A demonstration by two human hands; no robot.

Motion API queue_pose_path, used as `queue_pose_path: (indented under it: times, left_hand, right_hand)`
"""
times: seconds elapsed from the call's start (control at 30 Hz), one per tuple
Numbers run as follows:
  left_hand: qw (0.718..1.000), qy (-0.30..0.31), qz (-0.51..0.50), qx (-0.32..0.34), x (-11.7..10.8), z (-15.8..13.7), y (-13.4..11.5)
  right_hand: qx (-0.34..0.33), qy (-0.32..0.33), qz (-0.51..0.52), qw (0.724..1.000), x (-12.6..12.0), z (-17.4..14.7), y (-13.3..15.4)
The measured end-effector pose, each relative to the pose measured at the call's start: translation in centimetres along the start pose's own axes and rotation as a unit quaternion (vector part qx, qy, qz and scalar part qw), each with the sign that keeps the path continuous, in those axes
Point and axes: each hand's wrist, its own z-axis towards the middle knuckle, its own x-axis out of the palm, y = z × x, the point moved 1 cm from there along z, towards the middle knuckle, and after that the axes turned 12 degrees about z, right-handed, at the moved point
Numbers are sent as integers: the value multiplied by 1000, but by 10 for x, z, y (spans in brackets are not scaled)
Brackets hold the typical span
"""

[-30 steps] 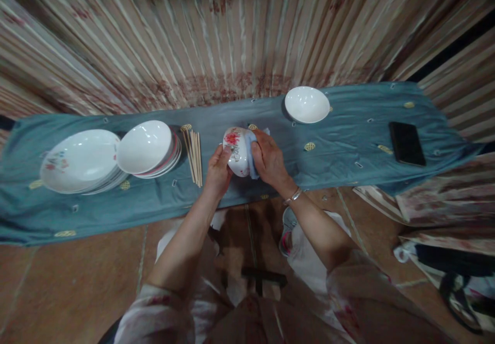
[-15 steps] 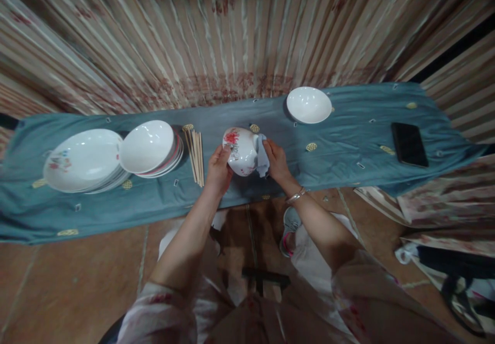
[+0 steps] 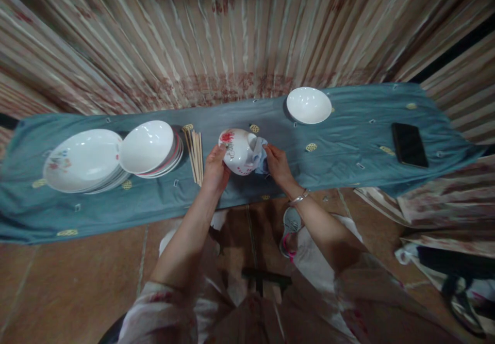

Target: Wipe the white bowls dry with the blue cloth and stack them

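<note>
A white bowl (image 3: 236, 153) with red flowers on its outside is held on its side above the table, its outer wall and base turned toward me. My left hand (image 3: 216, 168) is closed on the bowl's left edge. In my right hand (image 3: 279, 167) is a light blue-grey cloth (image 3: 260, 154), pressed against the right side of the bowl near its foot. Folds of the cloth cover part of the base. The fingertips of my right hand are partly hidden by the cloth.
Several wooden chopsticks (image 3: 197, 153) lie left of my hands. Beyond them stand stacked bowls (image 3: 149, 145) and stacked plates (image 3: 87, 158). Another white bowl (image 3: 308, 105) sits at the back right. A black phone-like slab (image 3: 410, 144) lies far right on the teal tablecloth (image 3: 340, 163).
The bowl has turned slightly and shifted a little left. The cloth has bunched further over its base, moving with my right hand. My left hand keeps its grip.
</note>
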Motion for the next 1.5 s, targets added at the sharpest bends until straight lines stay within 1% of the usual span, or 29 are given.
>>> queue_pose_path:
  times: [0.1,0.17,0.37,0.5,0.6,0.77,0.87,1.0,1.17,1.23,1.33,1.4,1.5]
  left_hand:
    - [1000,-8,-5,3,0,1,1]
    - [1000,-13,-13,5,-1,1,2]
    - [1000,-25,-17,-2,-6,6,6]
    - [1000,-27,-15,-3,-7,7,6]
    - [1000,-16,-10,2,-2,3,2]
    - [1000,6,5,25,14,-6,-4]
    - [999,16,28,43,21,-10,-3]
    - [994,25,89,62,24,-14,-2]
    - [978,42,176,100,28,-22,-8]
    - [973,53,194,115,31,-24,-10]
    - [970,68,201,120,32,-24,-10]
    - [969,72,203,120,31,-23,-9]
    - [968,61,209,125,28,-21,-10]
  right_hand:
    - [-5,-1,25,1000,-1,1,-1]
    - [-13,-1,24,1000,-2,0,-1]
    - [-29,2,-15,999,0,-5,3]
    - [-62,12,-39,997,-1,-9,8]
    - [-87,14,-66,994,-5,-10,12]
    - [-118,5,-118,986,-14,-6,18]
    - [-136,-6,-128,982,-19,-3,21]
    - [-157,-19,-122,980,-26,3,23]
    - [-220,-48,-110,968,-26,10,25]
    - [-242,-38,-121,962,-21,9,29]
    - [-272,2,-157,949,-10,3,42]
    - [-297,38,-173,938,-2,-4,52]
    - [-336,105,-194,916,9,-13,66]
